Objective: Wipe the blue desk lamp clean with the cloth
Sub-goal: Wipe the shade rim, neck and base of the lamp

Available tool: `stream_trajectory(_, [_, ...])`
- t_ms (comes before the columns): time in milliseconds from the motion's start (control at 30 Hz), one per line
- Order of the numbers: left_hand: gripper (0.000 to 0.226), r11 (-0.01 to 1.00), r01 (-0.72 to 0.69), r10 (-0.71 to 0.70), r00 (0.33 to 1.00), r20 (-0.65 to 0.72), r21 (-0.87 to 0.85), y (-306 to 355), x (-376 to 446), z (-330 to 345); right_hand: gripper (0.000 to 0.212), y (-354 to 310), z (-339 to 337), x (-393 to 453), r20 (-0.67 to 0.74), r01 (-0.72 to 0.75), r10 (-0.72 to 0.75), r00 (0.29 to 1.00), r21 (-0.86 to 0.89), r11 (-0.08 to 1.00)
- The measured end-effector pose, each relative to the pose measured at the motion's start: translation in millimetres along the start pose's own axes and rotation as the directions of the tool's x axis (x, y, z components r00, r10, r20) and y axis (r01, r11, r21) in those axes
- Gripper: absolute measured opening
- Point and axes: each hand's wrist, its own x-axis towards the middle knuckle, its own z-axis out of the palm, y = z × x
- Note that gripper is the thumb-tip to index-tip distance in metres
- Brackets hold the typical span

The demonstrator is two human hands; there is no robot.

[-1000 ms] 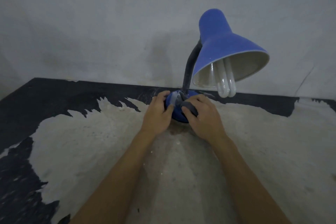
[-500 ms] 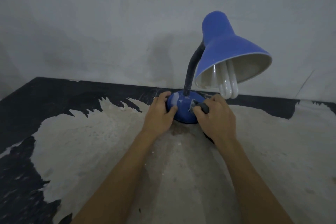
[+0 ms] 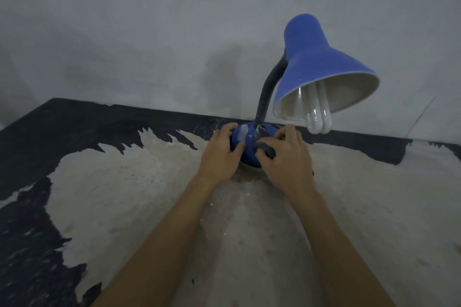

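Observation:
The blue desk lamp (image 3: 314,62) stands at the back of the table by the wall, its shade tilted right with a white spiral bulb (image 3: 318,112) showing. A black flexible neck (image 3: 268,90) rises from the round blue base (image 3: 243,143). My left hand (image 3: 220,154) grips the base's left side, thumb on its front. My right hand (image 3: 287,157) holds a small dark cloth (image 3: 267,148) pressed against the right front of the base. Most of the cloth is hidden under my fingers.
The table (image 3: 124,194) has a worn top, black paint peeled away to a pale rough surface. A grey wall (image 3: 149,32) stands directly behind the lamp. The table's left edge shows at the far left.
My right hand with the cloth has slid back left across the base's front after moving right. My left hand keeps its grip on the base.

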Motion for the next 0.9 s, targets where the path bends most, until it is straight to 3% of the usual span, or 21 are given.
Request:
stream_trajectory(100, [0.049, 1.000, 0.005, -0.005, 1.000, 0.010, -0.001, 0.7, 0.6, -0.5, 0.040, -4.3, -0.7, -0.4, -0.008, -0.034, 0.034, 0.999, -0.019, 0.999])
stream_trajectory(300, [0.051, 1.000, 0.024, -0.024, 1.000, 0.010, -0.007, 2.1, -0.3, -1.5, 0.030, -6.1, -2.1, -4.3, -0.042, -0.093, 0.091, 0.995, -0.033, 0.995])
stream_trajectory(433, [0.051, 1.000, 0.028, -0.028, 0.999, 0.015, -0.006, 1.5, -0.5, -0.6, 0.018, -0.5, -6.1, -8.7, -0.120, -0.025, 0.029, 0.992, 0.037, 0.999])
stream_trajectory(500, [0.051, 0.999, 0.034, -0.034, 0.999, 0.018, 0.000, 1.5, -0.3, -0.3, 0.021, 1.4, -6.4, -10.3, -0.129, -0.026, 0.032, 0.991, 0.046, 0.999])
stream_trajectory(600, [0.051, 0.999, 0.039, -0.039, 0.999, 0.015, -0.011, 2.5, -0.5, -1.1, 0.032, 5.3, -3.6, -9.4, -0.147, -0.124, 0.138, 0.979, 0.097, 0.988])
stream_trajectory(733, [0.051, 0.999, 0.036, -0.036, 0.999, 0.015, 0.002, 3.7, -0.7, -2.1, 0.021, 22.3, -2.8, -3.2, -0.144, -0.331, 0.384, 0.912, 0.295, 0.896])
stream_trajectory(900, [0.049, 0.999, 0.040, -0.040, 0.999, 0.017, -0.003, 6.2, -1.9, -2.3, 0.024, 28.0, 0.9, -4.0, -0.042, -0.310, 0.333, 0.942, 0.265, 0.913])
